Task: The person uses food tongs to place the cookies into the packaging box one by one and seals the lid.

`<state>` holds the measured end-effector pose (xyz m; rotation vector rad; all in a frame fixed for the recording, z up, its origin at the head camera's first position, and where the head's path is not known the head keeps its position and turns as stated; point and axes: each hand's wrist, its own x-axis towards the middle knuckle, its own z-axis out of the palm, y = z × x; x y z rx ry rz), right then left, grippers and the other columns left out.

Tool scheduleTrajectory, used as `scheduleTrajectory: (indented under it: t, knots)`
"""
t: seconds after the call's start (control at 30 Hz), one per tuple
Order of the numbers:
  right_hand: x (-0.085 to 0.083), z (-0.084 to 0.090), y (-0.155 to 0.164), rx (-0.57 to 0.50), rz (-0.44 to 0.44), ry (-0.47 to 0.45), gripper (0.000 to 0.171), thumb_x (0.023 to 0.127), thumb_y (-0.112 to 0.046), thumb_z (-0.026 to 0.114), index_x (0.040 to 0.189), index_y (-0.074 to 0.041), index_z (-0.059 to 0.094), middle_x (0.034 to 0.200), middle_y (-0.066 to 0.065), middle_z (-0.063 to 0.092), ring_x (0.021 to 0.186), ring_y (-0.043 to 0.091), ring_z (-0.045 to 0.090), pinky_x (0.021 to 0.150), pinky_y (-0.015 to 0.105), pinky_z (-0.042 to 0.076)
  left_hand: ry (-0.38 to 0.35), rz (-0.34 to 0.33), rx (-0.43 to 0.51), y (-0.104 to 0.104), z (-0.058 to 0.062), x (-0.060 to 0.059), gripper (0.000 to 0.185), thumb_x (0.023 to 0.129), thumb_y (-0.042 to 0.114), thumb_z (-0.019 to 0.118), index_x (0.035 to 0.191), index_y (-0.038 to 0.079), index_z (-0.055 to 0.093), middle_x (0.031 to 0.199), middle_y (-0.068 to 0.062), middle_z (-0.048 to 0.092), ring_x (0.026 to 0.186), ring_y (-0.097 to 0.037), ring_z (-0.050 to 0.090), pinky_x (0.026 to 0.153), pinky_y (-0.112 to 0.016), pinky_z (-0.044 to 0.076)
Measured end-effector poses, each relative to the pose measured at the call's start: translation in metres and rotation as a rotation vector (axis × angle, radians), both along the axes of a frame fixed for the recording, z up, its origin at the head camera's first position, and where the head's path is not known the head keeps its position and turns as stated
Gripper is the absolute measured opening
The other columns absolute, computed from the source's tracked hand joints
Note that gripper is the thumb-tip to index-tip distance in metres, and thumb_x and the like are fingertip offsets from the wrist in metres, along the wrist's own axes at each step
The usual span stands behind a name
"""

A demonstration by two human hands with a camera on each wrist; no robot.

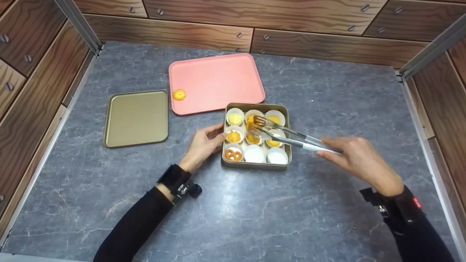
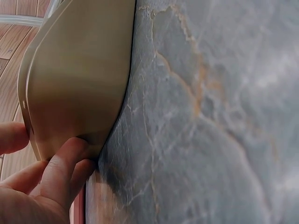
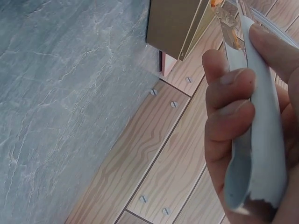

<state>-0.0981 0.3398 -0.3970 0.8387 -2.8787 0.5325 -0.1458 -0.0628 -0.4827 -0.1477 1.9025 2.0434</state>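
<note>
A square gold tin [image 1: 255, 165] holds paper cups in rows, several with small yellow or orange pastries. A pretzel [image 1: 233, 155] lies in its near-left cup; the two cups beside it show white insides. My left hand [image 1: 204, 143] holds the tin's left side, thumb at the rim and other fingers against the outer wall [image 2: 79, 93]. In my right hand [image 1: 358, 160] are tongs [image 1: 304, 145] with pale handles [image 3: 264, 126] and clear tips. Those tips reach over the middle column, around an orange pastry [image 1: 250, 119]; whether they grip it I cannot tell.
Behind the tin lies a pink tray [image 1: 218, 80] with one yellow flower-shaped pastry [image 1: 179, 94] at its left edge. A gold lid [image 1: 138, 118] sits to the left on the grey marbled table [image 1: 225, 218]. Wood-patterned panels [image 1: 204, 31] border the table.
</note>
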Motion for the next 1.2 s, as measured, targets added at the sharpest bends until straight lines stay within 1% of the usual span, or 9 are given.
scheduleTrajectory:
  t: [0.1,0.2,0.3,0.47,0.63,0.73,0.83,1.03,1.2]
  knots:
    - [0.003,0.001,0.002,-0.003,0.013,-0.011,0.039,0.087,-0.019,0.084,0.121,-0.002,0.075,0.097,0.014,0.078,0.066,0.011,0.064,0.055,0.033,0.058,0.005,0.005,0.005,0.0,0.0,0.0,0.054,0.098,0.006,0.067,0.15,0.004,0.051,0.145,-0.018,0.058,0.117,-0.027,0.067,0.094,-0.033,0.061]
    - [0.007,0.001,0.005,-0.02,0.031,-0.036,0.037,0.086,-0.019,0.084,0.119,-0.004,0.075,0.094,0.011,0.078,0.06,0.005,0.058,0.049,0.025,0.053,0.006,0.006,0.011,0.0,0.0,0.0,0.055,0.098,0.005,0.067,0.15,0.003,0.051,0.146,-0.018,0.058,0.117,-0.027,0.067,0.094,-0.033,0.061]
    - [0.009,0.0,0.007,-0.029,0.044,-0.053,0.036,0.087,-0.02,0.084,0.119,-0.006,0.077,0.093,0.006,0.079,0.058,0.0,0.052,0.047,0.021,0.048,0.005,0.006,0.019,0.0,0.0,0.0,0.054,0.098,0.005,0.067,0.15,0.003,0.051,0.145,-0.019,0.058,0.117,-0.028,0.067,0.094,-0.034,0.061]
    - [0.013,0.0,0.01,-0.029,0.066,-0.07,0.036,0.087,-0.022,0.084,0.119,-0.009,0.077,0.098,0.005,0.079,0.06,-0.001,0.051,0.049,0.021,0.048,0.01,0.006,0.025,0.001,0.0,0.0,0.054,0.099,0.005,0.066,0.15,0.001,0.05,0.145,-0.02,0.058,0.118,-0.029,0.066,0.094,-0.036,0.061]
    - [0.016,0.001,0.011,-0.018,0.091,-0.091,0.037,0.087,-0.022,0.084,0.121,-0.007,0.077,0.103,0.011,0.079,0.06,-0.003,0.052,0.049,0.02,0.049,0.008,0.006,0.008,0.001,0.0,0.0,0.054,0.098,0.006,0.067,0.15,0.002,0.05,0.145,-0.018,0.058,0.118,-0.028,0.066,0.094,-0.036,0.061]
    - [0.017,0.002,0.011,0.001,0.094,-0.089,0.036,0.088,-0.023,0.083,0.12,-0.008,0.077,0.102,0.011,0.079,0.059,-0.003,0.051,0.049,0.02,0.05,0.007,0.007,0.008,0.001,0.0,0.0,0.054,0.098,0.006,0.067,0.15,0.002,0.05,0.144,-0.018,0.059,0.118,-0.028,0.066,0.094,-0.036,0.061]
    - [0.018,0.003,0.011,0.026,0.097,-0.078,0.035,0.087,-0.024,0.084,0.118,-0.008,0.078,0.1,0.009,0.079,0.061,-0.002,0.054,0.05,0.021,0.052,0.007,0.007,0.012,0.001,0.0,0.0,0.055,0.098,0.006,0.067,0.15,0.003,0.05,0.144,-0.018,0.059,0.118,-0.029,0.066,0.094,-0.036,0.061]
    - [0.018,0.005,0.01,0.075,0.111,-0.03,0.036,0.086,-0.025,0.084,0.116,-0.007,0.078,0.099,0.008,0.079,0.068,0.006,0.065,0.056,0.03,0.059,0.01,0.004,0.018,0.001,-0.001,0.0,0.055,0.098,0.006,0.067,0.15,0.002,0.05,0.145,-0.018,0.058,0.119,-0.03,0.066,0.095,-0.036,0.061]
    - [0.017,0.006,0.01,0.084,0.109,-0.031,0.036,0.086,-0.026,0.084,0.116,-0.007,0.078,0.099,0.006,0.08,0.068,0.006,0.066,0.055,0.031,0.059,0.013,0.005,0.015,0.002,-0.001,0.0,0.054,0.098,0.006,0.067,0.15,0.003,0.051,0.144,-0.018,0.059,0.117,-0.029,0.067,0.095,-0.036,0.061]
